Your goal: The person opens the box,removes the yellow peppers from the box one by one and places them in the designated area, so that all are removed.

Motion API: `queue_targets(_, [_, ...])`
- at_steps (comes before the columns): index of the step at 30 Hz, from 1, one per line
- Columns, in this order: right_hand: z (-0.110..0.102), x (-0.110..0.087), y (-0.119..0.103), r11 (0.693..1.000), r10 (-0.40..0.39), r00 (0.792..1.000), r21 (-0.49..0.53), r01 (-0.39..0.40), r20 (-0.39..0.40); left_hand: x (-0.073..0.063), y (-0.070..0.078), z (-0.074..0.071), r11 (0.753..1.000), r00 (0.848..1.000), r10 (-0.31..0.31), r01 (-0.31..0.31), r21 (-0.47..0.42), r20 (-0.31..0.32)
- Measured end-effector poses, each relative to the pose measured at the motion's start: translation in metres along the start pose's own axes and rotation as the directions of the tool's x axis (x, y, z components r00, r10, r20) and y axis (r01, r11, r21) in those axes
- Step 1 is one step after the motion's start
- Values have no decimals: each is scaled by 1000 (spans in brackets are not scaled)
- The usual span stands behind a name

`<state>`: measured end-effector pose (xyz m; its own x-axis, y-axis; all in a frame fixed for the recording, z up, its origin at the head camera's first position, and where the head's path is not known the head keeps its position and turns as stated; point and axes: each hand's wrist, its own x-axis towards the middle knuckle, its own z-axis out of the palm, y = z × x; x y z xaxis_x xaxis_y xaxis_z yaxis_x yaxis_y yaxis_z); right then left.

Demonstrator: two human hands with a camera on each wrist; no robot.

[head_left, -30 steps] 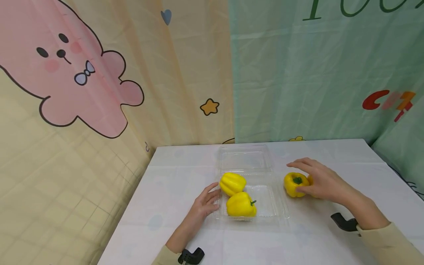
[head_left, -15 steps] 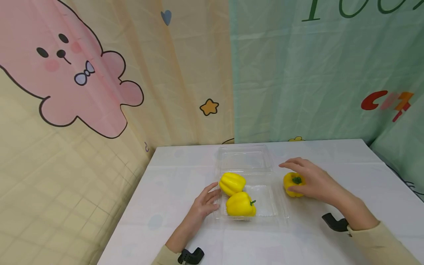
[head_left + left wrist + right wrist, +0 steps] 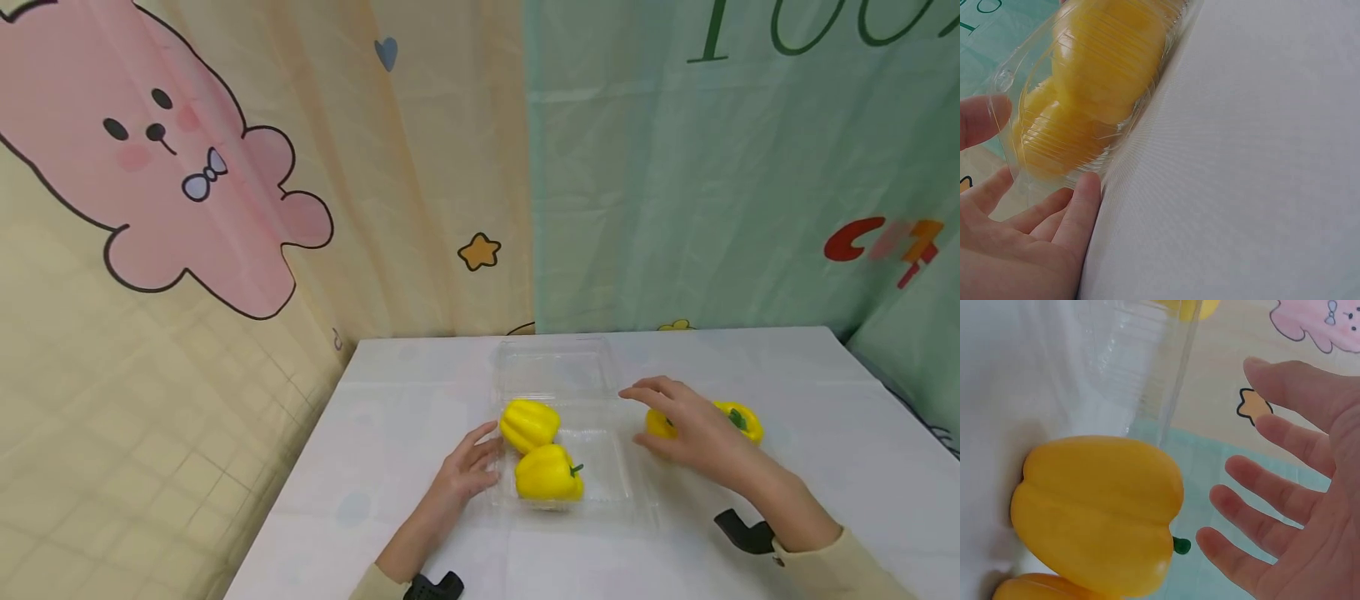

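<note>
Left hand (image 3: 461, 475), fingers extended, touches the near-left edge of a clear, open-lidded plastic container (image 3: 600, 467), perhaps steadying it; two lobed yellow bell peppers (image 3: 550, 472) fill its left side, leaving room rightward. Spread and holding nothing, the right hand (image 3: 701, 433) hovers by two green-stemmed yellow bell peppers (image 3: 752, 427) beyond the container's right edge, on the white surface (image 3: 390, 408).

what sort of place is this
Probably a makeshift indoor recording corner: printed cartoon cloths hang behind a white-covered table, where yellow peppers lie in and beside an open clear plastic box.
</note>
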<state>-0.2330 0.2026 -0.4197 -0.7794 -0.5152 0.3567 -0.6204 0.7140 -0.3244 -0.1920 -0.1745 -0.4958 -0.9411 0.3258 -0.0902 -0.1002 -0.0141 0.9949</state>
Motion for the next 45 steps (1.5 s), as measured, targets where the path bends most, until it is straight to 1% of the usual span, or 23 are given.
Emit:
queue_targets(4, [5,-2,-6,1000,27,1000,14,-27,1,-4,-2,2,1000,1000,-6,6,-9,2])
queue_targets(9, [12,-1,-16,997,48,999,56,-49,13,-5,-1,2,1000,1000,8,-8,-4,9])
queue_targets(13, [19,2,-27,991,41,999,129,-43,24,-4,1,1,1000,1000,19,-19,5,10])
queue_targets(17, [30,2,-38,977,52,997,204,-61,51,-2,2,2,1000,1000,24,-24,12,7])
queue_targets(20, [36,1,-45,958,66,995,275,-84,76,-1,2,3,1000,1000,28,-28,11,9])
queue_targets(25, [45,-1,-52,911,69,991,396,-111,118,0,1,4,999,999,32,-32,13,12])
queue_targets(31, [55,-1,-57,868,89,984,473,-152,153,0,1,5,999,999,29,-29,23,15])
queue_targets(35, [60,0,-63,848,138,977,490,-203,165,0,2,4,999,1000,27,-27,39,14])
queue_targets(39, [67,3,-68,843,186,967,477,-248,175,-1,3,3,999,1000,18,-18,40,10])
queue_targets(41, [70,4,-70,849,196,963,458,-262,188,-1,3,3,999,1000,18,-18,37,8])
queue_targets(45, [74,6,-73,876,208,956,396,-276,207,0,3,2,999,1000,17,-17,36,6])
